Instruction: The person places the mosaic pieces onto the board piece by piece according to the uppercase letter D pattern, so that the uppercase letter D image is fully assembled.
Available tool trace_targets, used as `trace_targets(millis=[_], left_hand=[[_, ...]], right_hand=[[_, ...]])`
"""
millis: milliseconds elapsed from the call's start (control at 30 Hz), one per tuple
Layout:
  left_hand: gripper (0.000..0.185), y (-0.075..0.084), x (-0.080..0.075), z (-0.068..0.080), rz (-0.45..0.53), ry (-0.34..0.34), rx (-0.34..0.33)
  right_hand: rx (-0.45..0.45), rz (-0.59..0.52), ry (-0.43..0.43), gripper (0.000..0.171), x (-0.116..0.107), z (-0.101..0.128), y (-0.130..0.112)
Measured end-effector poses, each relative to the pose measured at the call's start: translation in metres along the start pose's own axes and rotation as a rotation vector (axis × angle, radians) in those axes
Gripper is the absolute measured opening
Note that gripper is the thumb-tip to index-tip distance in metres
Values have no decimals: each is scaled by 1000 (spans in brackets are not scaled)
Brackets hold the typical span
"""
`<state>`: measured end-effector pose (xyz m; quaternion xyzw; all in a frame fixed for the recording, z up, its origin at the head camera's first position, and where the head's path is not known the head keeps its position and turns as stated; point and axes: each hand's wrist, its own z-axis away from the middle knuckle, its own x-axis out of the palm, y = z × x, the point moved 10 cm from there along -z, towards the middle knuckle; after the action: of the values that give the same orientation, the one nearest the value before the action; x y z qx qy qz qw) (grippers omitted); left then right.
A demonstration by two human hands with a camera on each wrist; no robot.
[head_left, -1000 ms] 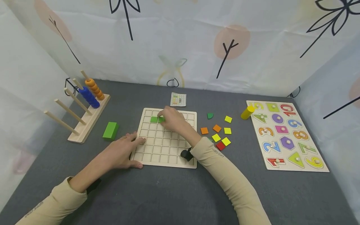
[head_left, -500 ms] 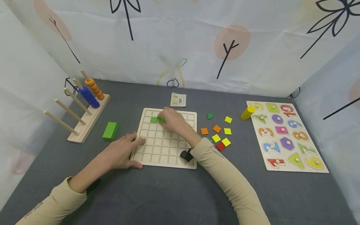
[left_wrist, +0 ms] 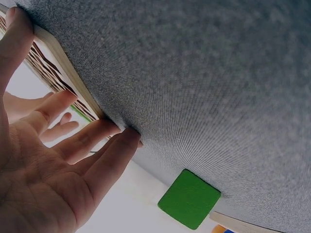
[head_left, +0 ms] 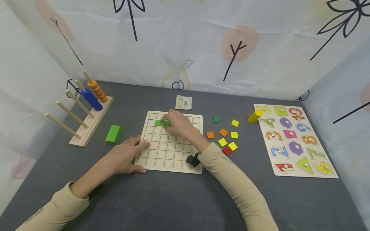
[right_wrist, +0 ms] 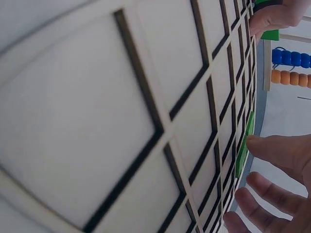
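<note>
A pale wooden grid board [head_left: 162, 154] lies in front of me in the head view. My left hand [head_left: 125, 156] rests at its left edge, fingers spread; in the left wrist view the fingertips [left_wrist: 111, 125] reach along the board's side. My right hand [head_left: 180, 124] is over the upper part of the grid, thumb and fingertips at a green square tile [head_left: 165, 123]. Left of that tile sits another green tile [head_left: 158, 123] in its own cell. In the right wrist view the thumb [right_wrist: 260, 145] touches the green on the board, and the other fingers are loosely bent.
Orange, yellow, red and green tiles [head_left: 222, 142] lie scattered right of the board. A pattern card [head_left: 183, 102] is behind it. A green block [head_left: 113, 134] and a peg abacus [head_left: 92, 123] stand left. A yellow cylinder [head_left: 255, 116] stands by a number puzzle [head_left: 292, 141] at right.
</note>
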<state>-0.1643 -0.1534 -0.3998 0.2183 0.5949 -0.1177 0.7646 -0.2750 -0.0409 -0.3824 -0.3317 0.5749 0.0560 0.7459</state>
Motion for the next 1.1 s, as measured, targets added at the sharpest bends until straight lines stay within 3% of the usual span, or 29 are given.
trace_targets(millis=[533, 1100], left_hand=[[90, 0, 0, 0, 7, -5, -1], [91, 1, 0, 0, 8, -12, 5]], right_hand=[[47, -99, 44, 34, -30, 18, 33], [150, -143, 147, 37, -68, 63, 104]])
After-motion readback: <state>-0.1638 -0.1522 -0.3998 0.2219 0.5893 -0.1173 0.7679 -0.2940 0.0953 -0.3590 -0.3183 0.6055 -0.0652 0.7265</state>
